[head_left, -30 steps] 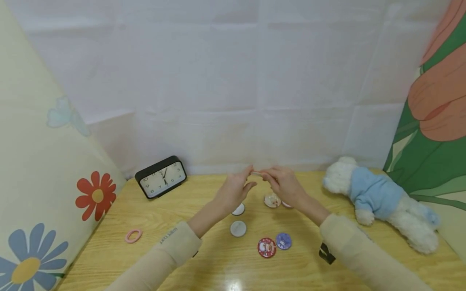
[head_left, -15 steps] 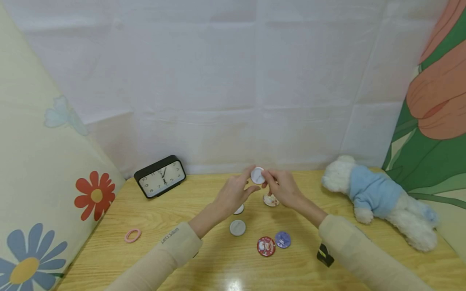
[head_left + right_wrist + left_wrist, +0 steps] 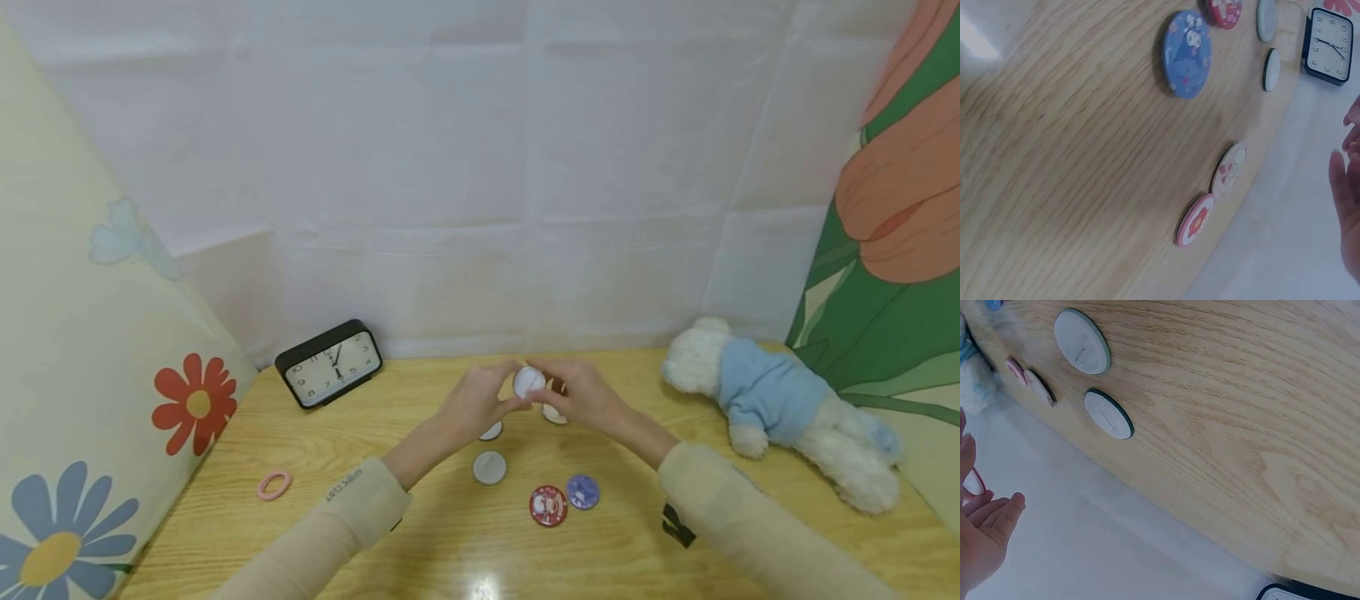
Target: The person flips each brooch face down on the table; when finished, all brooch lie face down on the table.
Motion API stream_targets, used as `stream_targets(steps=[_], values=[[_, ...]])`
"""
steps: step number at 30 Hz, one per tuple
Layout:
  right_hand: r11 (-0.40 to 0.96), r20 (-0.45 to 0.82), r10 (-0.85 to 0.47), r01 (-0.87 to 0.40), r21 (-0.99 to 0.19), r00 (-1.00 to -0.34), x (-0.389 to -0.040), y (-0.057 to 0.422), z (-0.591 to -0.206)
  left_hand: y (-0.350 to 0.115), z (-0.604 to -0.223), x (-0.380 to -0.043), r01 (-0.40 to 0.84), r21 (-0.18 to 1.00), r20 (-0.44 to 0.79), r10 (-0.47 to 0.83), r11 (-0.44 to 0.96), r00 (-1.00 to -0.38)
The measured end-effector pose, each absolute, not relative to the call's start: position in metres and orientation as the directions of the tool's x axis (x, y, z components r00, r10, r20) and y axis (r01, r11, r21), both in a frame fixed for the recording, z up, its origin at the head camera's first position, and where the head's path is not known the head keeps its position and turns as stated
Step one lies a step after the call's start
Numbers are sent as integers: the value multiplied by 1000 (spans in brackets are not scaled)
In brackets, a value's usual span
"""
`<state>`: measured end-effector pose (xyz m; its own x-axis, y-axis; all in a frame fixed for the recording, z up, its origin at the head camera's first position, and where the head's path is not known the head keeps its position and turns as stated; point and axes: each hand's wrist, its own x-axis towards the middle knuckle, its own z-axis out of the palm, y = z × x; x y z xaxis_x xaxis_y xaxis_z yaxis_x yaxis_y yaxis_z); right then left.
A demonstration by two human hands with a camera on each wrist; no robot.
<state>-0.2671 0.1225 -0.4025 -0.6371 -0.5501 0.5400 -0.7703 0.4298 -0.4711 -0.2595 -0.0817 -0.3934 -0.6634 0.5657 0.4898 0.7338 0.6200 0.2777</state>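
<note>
A round pin badge [image 3: 529,382] is held up above the far part of the table, its white back toward me. My left hand [image 3: 477,402] grips its left edge with fingers above and thumb below. On the other side my right hand [image 3: 582,393] pinches it between thumb and fingers. In the left wrist view part of the badge [image 3: 974,482] shows a red rim. Below the hands lie two white-backed badges [image 3: 1082,342], a purple-blue badge [image 3: 1188,56] and a red badge [image 3: 548,506]. A cream badge [image 3: 1229,169] touches a pink-rimmed flower badge [image 3: 1196,220].
On the wooden table [image 3: 442,550], a black-framed clock [image 3: 333,367] stands at the back left. A pink ring [image 3: 274,485] lies at the left. The plush toy in a blue top [image 3: 780,400] lies at the right. White cloth [image 3: 420,183] hangs behind.
The badge has turned from edge-on to showing its white back and has come slightly lower. My left fingers and thumb have closed in on its edge; the right hand's grip has shifted.
</note>
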Motion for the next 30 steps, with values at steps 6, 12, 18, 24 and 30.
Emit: stream_targets(steps=[6, 12, 18, 24, 30], values=[[460, 431, -669, -793, -400, -605, -265, 128, -400, -83, -395, -259, 727, 309, 413, 602, 613, -683], [556, 390, -708, -805, -206, -589, -265, 129, -401, -82, -399, -258, 725, 290, 308, 657, 624, -689], [612, 338, -691, -766, -198, -639, -261, 127, -412, -81, -410, -256, 727, 296, 236, 690, 620, -684], [655, 236, -665, -705, -272, -708, -254, 124, -427, -82, -425, -252, 765, 265, 203, 741, 587, -640], [691, 162, -637, -652, -312, -753, -247, 122, -436, -82, -435, -246, 729, 293, 117, 734, 618, -669]])
